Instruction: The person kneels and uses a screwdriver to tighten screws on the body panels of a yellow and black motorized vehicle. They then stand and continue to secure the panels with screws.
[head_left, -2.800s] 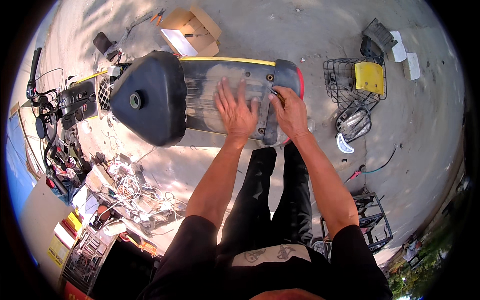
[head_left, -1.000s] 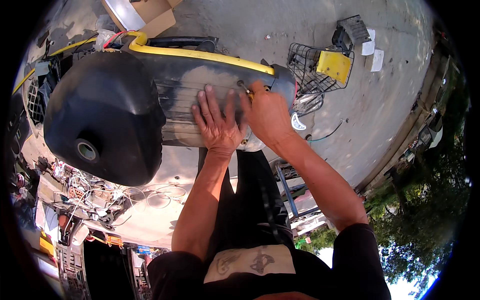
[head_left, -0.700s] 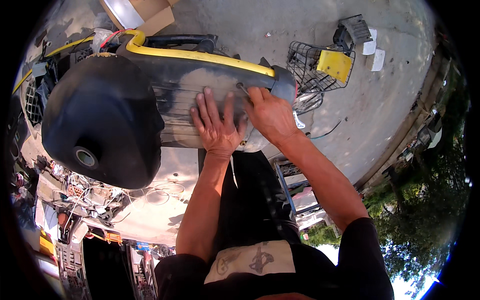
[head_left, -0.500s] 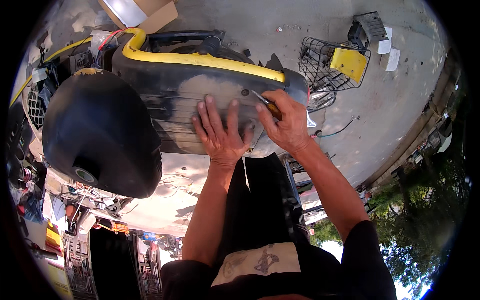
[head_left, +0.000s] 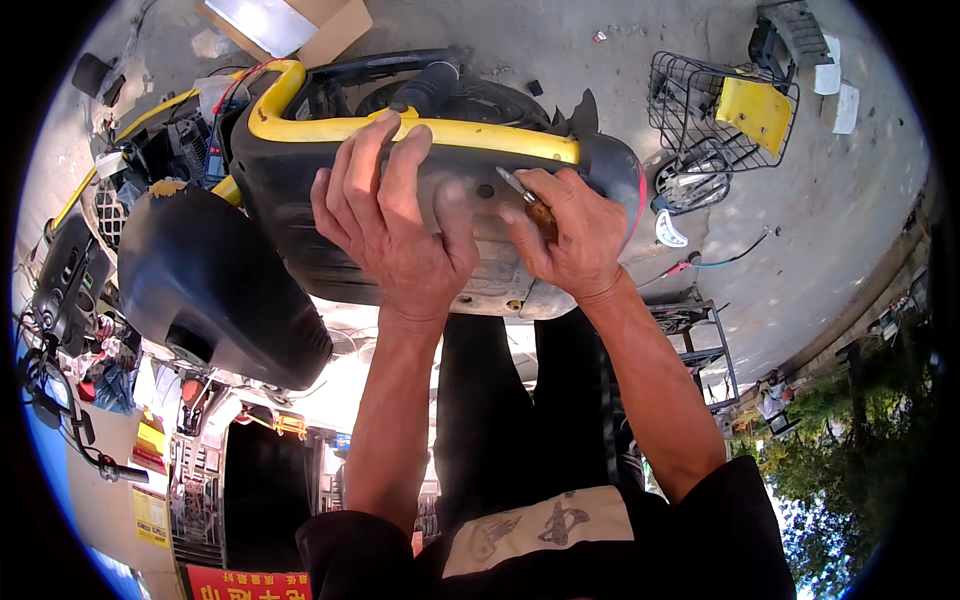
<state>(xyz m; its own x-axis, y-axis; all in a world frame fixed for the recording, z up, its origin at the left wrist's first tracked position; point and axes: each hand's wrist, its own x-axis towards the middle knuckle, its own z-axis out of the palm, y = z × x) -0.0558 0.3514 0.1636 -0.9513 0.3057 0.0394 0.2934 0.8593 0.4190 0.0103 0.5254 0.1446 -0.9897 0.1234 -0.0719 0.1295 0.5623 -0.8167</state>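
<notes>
My left hand [head_left: 395,225] is lifted over the dusty black panel [head_left: 470,270] of the scooter body, fingers apart and slightly curled, fingertips near its yellow tube [head_left: 500,138]; I cannot tell whether they touch it. In my right hand [head_left: 570,235] is a screwdriver [head_left: 540,212] with an amber handle, its metal tip angled up-left near a round hole [head_left: 486,191] in the panel. A big black molded piece [head_left: 210,280] with a round opening lies at the panel's left.
An open cardboard box [head_left: 330,30] is on the concrete beyond the scooter. A wire basket [head_left: 680,100] with a yellow piece [head_left: 750,110] lies at the right. Handlebar parts [head_left: 80,420] are at the left. Clutter, a red banner [head_left: 250,585] and trees [head_left: 840,450] line the edges.
My left hand has lifted from lying flat on the panel and moved up toward the yellow tube. The right hand still holds the screwdriver. The view has shifted, showing more handlebar at the left.
</notes>
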